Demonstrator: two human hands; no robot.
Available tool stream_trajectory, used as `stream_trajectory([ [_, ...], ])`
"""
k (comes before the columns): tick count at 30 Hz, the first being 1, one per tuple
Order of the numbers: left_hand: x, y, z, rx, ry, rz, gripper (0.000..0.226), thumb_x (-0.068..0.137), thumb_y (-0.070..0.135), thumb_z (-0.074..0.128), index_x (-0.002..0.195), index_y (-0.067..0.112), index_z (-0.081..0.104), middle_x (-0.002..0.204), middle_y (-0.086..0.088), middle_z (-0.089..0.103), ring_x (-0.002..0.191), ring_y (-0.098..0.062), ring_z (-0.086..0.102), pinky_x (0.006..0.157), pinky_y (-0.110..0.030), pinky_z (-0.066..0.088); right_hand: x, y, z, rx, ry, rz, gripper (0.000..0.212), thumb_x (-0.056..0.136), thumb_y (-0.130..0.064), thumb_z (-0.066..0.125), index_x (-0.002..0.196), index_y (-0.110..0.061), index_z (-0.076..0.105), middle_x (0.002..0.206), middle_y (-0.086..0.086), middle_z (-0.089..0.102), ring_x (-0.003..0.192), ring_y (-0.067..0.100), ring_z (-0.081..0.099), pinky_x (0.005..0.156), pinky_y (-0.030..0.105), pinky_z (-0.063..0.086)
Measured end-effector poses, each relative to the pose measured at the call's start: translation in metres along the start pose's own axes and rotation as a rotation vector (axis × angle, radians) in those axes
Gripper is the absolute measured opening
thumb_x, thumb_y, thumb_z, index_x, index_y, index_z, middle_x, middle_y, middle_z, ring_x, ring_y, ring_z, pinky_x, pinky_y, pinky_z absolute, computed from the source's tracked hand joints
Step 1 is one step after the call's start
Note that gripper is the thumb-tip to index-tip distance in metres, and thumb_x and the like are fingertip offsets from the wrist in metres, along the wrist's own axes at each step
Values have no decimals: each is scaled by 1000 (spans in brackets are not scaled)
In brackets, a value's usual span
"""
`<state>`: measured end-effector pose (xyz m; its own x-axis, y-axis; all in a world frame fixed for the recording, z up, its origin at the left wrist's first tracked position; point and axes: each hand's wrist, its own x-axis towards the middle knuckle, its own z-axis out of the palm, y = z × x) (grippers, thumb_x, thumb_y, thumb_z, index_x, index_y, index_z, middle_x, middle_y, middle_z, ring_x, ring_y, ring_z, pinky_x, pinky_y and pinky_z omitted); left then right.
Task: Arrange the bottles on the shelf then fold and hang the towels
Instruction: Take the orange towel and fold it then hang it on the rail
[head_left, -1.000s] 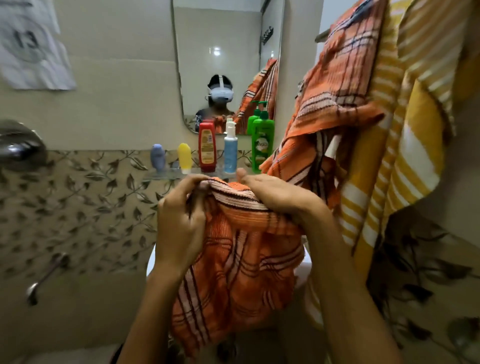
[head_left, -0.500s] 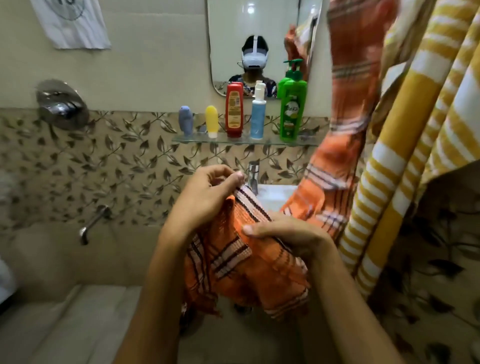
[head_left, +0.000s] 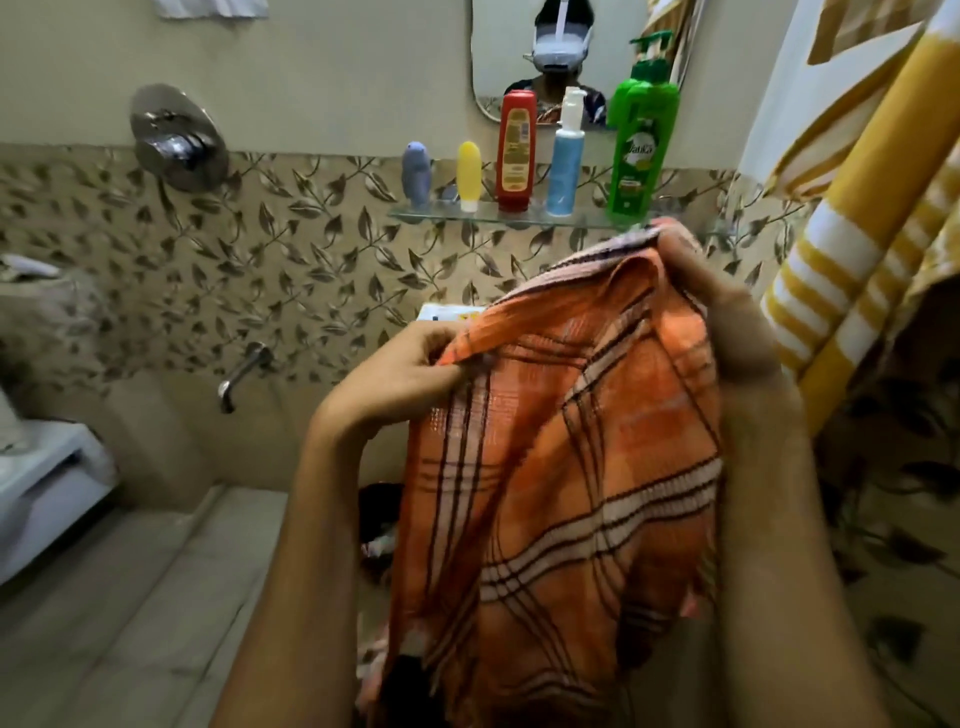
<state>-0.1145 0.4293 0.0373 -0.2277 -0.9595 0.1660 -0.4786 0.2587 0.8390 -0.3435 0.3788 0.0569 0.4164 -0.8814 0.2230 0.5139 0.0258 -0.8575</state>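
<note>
While both hands pinch the orange towel (head_left: 561, 467) at its top edge, it hangs at centre right of the head view, long axis running top to bottom, top edge slanting up toward the right. The left hand (head_left: 400, 374) grips a fold at mid-frame; the right hand (head_left: 727, 322) clenches the higher corner just below the shelf (head_left: 498, 215). Five bottles (head_left: 516, 150) stand upright there in a row, in the upper centre. The raised corner could, I judge, knock the green bottle (head_left: 636, 156) off if lifted carelessly. A loose pinch may drop the fold, and the hanging end could brush the floor. A yellow towel (head_left: 852, 249) hangs at the right edge.
</note>
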Motion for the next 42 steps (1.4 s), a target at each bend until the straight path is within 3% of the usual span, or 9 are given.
stream_trajectory([
  [3, -5, -12, 1, -55, 90, -9, 22, 97, 12, 49, 93, 2, 68, 82, -1, 65, 77, -8, 58, 68, -19, 47, 5, 11, -21, -457, 133, 22, 21, 94, -8, 44, 81, -15, 58, 67, -13, 65, 66, 1, 59, 64, 17, 45],
  [5, -5, -10, 8, -76, 90, 16, 22, 97, 14, 49, 95, 7, 70, 86, 1, 67, 80, -3, 58, 71, -15, 46, 2, 25, -26, -566, 105, 110, 17, 91, -16, 47, 76, -18, 55, 68, -12, 61, 63, 6, 59, 56, 17, 45],
  [10, 2, -4, 46, 35, -98, 42, 16, 88, 19, 52, 91, 14, 67, 86, 6, 65, 76, 0, 56, 72, -19, 42, -11, 65, -2, -801, -332, 168, 42, 76, -47, 69, 108, -23, 60, 105, -4, 64, 103, 10, 62, 90, 24, 49],
  [15, -7, -12, 40, -34, -8, -53, 9, 82, 23, 61, 79, 15, 60, 67, -9, 59, 55, -13, 45, 52, -24, 34, -16, 65, 10, -1037, -399, 138, 38, 77, -53, 61, 86, -16, 67, 73, -5, 59, 71, 6, 51, 65, 28, 39],
  [21, -25, -22, 50, -317, -50, -112, 40, 95, 48, 34, 102, 27, 67, 99, 4, 72, 96, -8, 67, 87, -22, 53, -27, 67, 34, -702, -384, -7, 24, 85, -28, 47, 90, -15, 66, 79, -12, 72, 82, 1, 65, 77, 16, 50],
  [26, -49, -60, 53, -303, -173, -145, 22, 80, 32, 64, 96, 20, 73, 91, 5, 73, 84, -7, 66, 77, -24, 54, -22, 61, 32, -334, 94, -68, 34, 94, -31, 43, 68, -12, 53, 47, -9, 58, 45, 0, 53, 49, 14, 45],
  [35, -72, -97, 18, -90, -230, -336, 29, 90, 24, 59, 101, -2, 68, 85, -6, 70, 74, -11, 61, 70, -30, 51, -47, 34, -43, -256, 645, -185, 31, 101, -20, 40, 74, -16, 55, 50, -15, 64, 52, -3, 61, 61, 15, 50],
  [39, -74, -86, 13, -31, -233, -328, 28, 99, 13, 44, 83, 7, 66, 49, 17, 59, 46, 6, 52, 51, -7, 38, -56, 49, -65, -583, 673, -53, 30, 100, -26, 43, 75, -16, 56, 46, -17, 61, 45, -10, 55, 58, 16, 45],
  [42, -74, -80, 11, -29, -160, -300, 28, 99, 11, 44, 93, 13, 71, 81, 3, 75, 75, -6, 68, 73, -22, 52, -59, 71, -71, -781, 470, 155, 59, 72, -76, 53, 77, -17, 51, 55, -7, 47, 37, -2, 42, 43, 19, 36],
])
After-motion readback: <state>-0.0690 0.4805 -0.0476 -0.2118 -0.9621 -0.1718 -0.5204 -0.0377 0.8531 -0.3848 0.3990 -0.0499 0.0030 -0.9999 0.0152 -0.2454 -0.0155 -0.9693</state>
